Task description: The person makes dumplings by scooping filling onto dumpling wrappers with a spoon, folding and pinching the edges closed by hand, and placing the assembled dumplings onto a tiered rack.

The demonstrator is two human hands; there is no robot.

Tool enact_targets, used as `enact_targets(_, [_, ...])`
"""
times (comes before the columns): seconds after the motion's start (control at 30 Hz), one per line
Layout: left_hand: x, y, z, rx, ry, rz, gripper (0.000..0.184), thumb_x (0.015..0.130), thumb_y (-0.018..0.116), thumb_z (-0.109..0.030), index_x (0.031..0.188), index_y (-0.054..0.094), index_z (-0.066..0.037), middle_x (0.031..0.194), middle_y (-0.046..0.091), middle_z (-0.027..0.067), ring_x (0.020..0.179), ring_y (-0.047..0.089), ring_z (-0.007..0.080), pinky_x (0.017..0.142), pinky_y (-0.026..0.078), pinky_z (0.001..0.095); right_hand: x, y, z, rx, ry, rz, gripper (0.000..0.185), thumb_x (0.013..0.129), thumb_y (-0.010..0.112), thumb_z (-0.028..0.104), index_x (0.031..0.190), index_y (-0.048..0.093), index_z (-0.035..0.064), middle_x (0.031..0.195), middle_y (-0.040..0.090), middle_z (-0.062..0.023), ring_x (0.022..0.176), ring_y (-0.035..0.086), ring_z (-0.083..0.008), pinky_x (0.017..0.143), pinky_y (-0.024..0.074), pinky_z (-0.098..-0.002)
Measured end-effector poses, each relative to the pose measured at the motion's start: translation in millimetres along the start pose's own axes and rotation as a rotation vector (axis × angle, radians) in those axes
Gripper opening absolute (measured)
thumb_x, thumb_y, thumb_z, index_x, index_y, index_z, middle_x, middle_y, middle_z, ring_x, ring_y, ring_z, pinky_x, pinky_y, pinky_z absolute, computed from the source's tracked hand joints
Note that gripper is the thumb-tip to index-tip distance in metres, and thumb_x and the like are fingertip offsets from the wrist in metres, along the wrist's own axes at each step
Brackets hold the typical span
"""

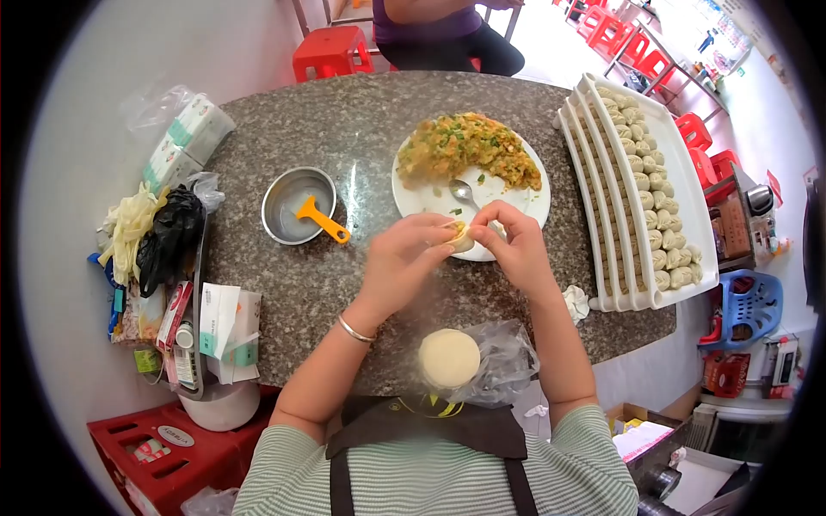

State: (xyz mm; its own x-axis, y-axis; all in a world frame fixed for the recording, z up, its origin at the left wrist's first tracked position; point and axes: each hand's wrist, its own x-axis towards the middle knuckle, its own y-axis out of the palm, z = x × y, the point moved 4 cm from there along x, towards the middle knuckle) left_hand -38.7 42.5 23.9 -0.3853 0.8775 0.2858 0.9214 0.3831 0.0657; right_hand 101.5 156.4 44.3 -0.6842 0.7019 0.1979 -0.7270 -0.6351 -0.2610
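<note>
Apron point(430, 427), dark brown, over a striped green-and-white top point(400, 482). Just beyond it, on a speckled stone table point(344, 120): one stack of round, pale dough wrappers point(449, 359), with a crumpled clear plastic bag point(506, 365) against its right side. Left hand point(403, 256), a silver bangle point(355, 329) at its wrist: thumb and fingers bent, gripping one side of a dough piece point(462, 235) that shows a little filling. Right hand point(514, 245): thumb and forefinger pinched on the opposite side of the same piece. Position of the piece: between both hands, over the near rim of a white plate point(535, 205). To the right, a crumpled white tissue point(575, 304) near the trays. To the left, one round metal bowl point(277, 215), an orange-handled tool point(323, 219) leaning inside with its handle over the rim. On the plate, one metal spoon point(463, 191), and behind it a broad heap of chopped orange, yellow and green filling point(473, 144). At right, stacked white trays point(688, 176), the top one bearing rows of pleated dumplings point(658, 219). Across the table, a seated person point(423, 33) in purple; beside them, a red stool point(329, 47).
</note>
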Motion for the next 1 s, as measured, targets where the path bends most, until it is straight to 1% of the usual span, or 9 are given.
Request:
enact_targets(0.13, [-2.0, 2.9, 0.5, -0.02, 0.03, 0.024, 0.018, 0.084, 0.069, 0.0, 0.102, 0.07, 0.0, 0.113, 0.066, 0.0127, 0.103, 0.064, 0.0204, 0.09, 0.051, 0.0317, -2.2, 3.1, 3.8, -0.015, -0.073, 0.018, 0.01, 0.084, 0.067, 0.006, 0.09, 0.065, -0.0014, 0.088, 0.066, -0.0101, 0.085, 0.063, -0.0231, 0.08, 0.048, -0.0332])
enact_targets(0.27, [-2.5, 4.0, -5.2, -0.092, -0.1, -0.085, 0.018, 0.086, 0.069, -0.002, 0.103, 0.069, 0.002, 0.108, 0.067, 0.0109, 0.099, 0.065, 0.0169, 0.088, 0.052, 0.0309, -5.6, 9.0, 10.2, -0.106, -0.228, -0.061, 0.008, 0.084, 0.066, 0.005, 0.087, 0.064, -0.0014, 0.086, 0.066, -0.0112, 0.085, 0.063, -0.0254, 0.079, 0.0483, -0.0337])
enact_targets(0.5, [-1.8, 1.6, 2.7, -0.104, -0.132, -0.095, 0.019, 0.086, 0.069, -0.003, 0.104, 0.071, 0.002, 0.11, 0.069, 0.0107, 0.099, 0.065, 0.0156, 0.088, 0.052, 0.029, -5.5, 3.7, 3.9, -0.163, -0.251, -0.136, 0.007, 0.084, 0.066, 0.005, 0.086, 0.063, -0.0012, 0.085, 0.066, -0.0114, 0.084, 0.062, -0.0246, 0.078, 0.048, -0.0333])
enact_targets(0.57, [-2.2, 1.6, 1.2, -0.103, -0.118, -0.062, 0.018, 0.086, 0.068, -0.003, 0.103, 0.071, 0.002, 0.111, 0.069, 0.0114, 0.099, 0.065, 0.0162, 0.088, 0.052, 0.029, -2.2, 1.4, -4.0, 0.0, 0.033, 0.018, 0.008, 0.085, 0.066, 0.006, 0.088, 0.063, -0.0008, 0.084, 0.065, -0.0108, 0.083, 0.062, -0.0223, 0.078, 0.0477, -0.0326])
enact_targets(0.6, [-3.0, 2.6, 0.5, -0.098, -0.105, -0.031, 0.017, 0.086, 0.068, -0.003, 0.102, 0.072, 0.002, 0.113, 0.069, 0.0121, 0.099, 0.066, 0.0167, 0.088, 0.052, 0.029, -1.2, 1.3, -4.3, -0.001, 0.037, 0.019, 0.008, 0.085, 0.066, 0.006, 0.088, 0.063, -0.0008, 0.084, 0.065, -0.0108, 0.083, 0.062, -0.0223, 0.078, 0.0477, -0.0326])
enact_targets(0.73, [-3.9, 4.5, 0.2, -0.047, -0.066, -0.037, 0.014, 0.086, 0.068, -0.003, 0.099, 0.073, 0.001, 0.11, 0.069, 0.0124, 0.098, 0.066, 0.0175, 0.087, 0.052, 0.0294, -3.9, 7.3, 1.0, -0.038, -0.077, 0.002, 0.009, 0.085, 0.066, 0.006, 0.089, 0.062, -0.0008, 0.086, 0.064, -0.0111, 0.083, 0.061, -0.0218, 0.077, 0.0478, -0.0324])
enact_targets(0.8, [-5.5, 3.9, 2.1, 0.05, -0.004, -0.095, 0.013, 0.085, 0.069, -0.005, 0.097, 0.073, 0.0, 0.107, 0.07, 0.0121, 0.096, 0.066, 0.0178, 0.086, 0.052, 0.0294, -4.9, 10.9, 0.0, -0.071, -0.096, -0.026, 0.009, 0.085, 0.066, 0.006, 0.089, 0.062, -0.001, 0.086, 0.064, -0.0116, 0.083, 0.062, -0.0229, 0.077, 0.048, -0.0328])
enact_targets(0.9, [-7.0, 3.0, 1.9, 0.058, -0.036, -0.182, 0.012, 0.084, 0.07, -0.005, 0.095, 0.073, 0.0, 0.104, 0.07, 0.011, 0.096, 0.066, 0.0176, 0.086, 0.052, 0.0293, -6.9, 14.3, -1.9, -0.1, -0.179, -0.086, 0.008, 0.085, 0.065, 0.005, 0.089, 0.062, -0.0013, 0.085, 0.063, -0.0123, 0.081, 0.061, -0.0247, 0.076, 0.0481, -0.0335])
enact_targets(1.0, [-4.6, 1.4, 4.3, 0.079, -0.004, -0.121, 0.012, 0.084, 0.07, -0.004, 0.095, 0.073, 0.0, 0.104, 0.069, 0.0105, 0.096, 0.066, 0.0176, 0.086, 0.052, 0.0291, -7.0, 14.2, 4.3, -0.166, -0.222, -0.047, 0.007, 0.085, 0.064, 0.004, 0.089, 0.062, -0.0017, 0.085, 0.063, -0.0129, 0.081, 0.061, -0.0261, 0.077, 0.0481, -0.034])
